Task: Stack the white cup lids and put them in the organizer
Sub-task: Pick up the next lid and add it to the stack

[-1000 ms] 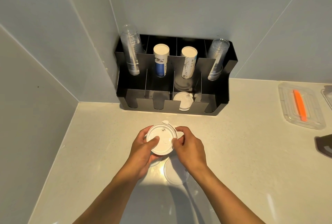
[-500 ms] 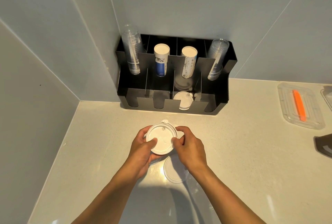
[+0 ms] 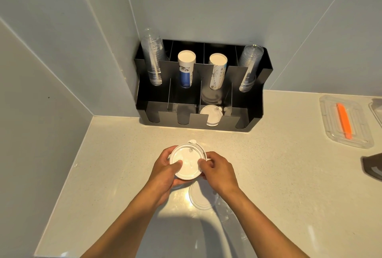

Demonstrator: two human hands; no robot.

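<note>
A small stack of white cup lids (image 3: 187,162) is held above the counter between both hands. My left hand (image 3: 165,172) grips its left rim with the thumb on top. Its right rim is pinched by my right hand (image 3: 219,172). A clear lid (image 3: 201,196) lies flat on the counter just below the hands, partly hidden by my right wrist. The black organizer (image 3: 254,111) stands against the back wall. White lids (image 3: 211,116) sit in its third front compartment from the left.
The organizer's back row holds clear cup stacks (image 3: 153,61) at both ends and two paper cup stacks (image 3: 186,67) between them. A clear tray (image 3: 328,127) with an orange tool (image 3: 344,121) lies at right. A dark object (image 3: 374,167) sits at the right edge. Walls close in left and behind.
Both hands keep hold of the lid stack in nearly the same place; the fingers shift slightly on its rim.
</note>
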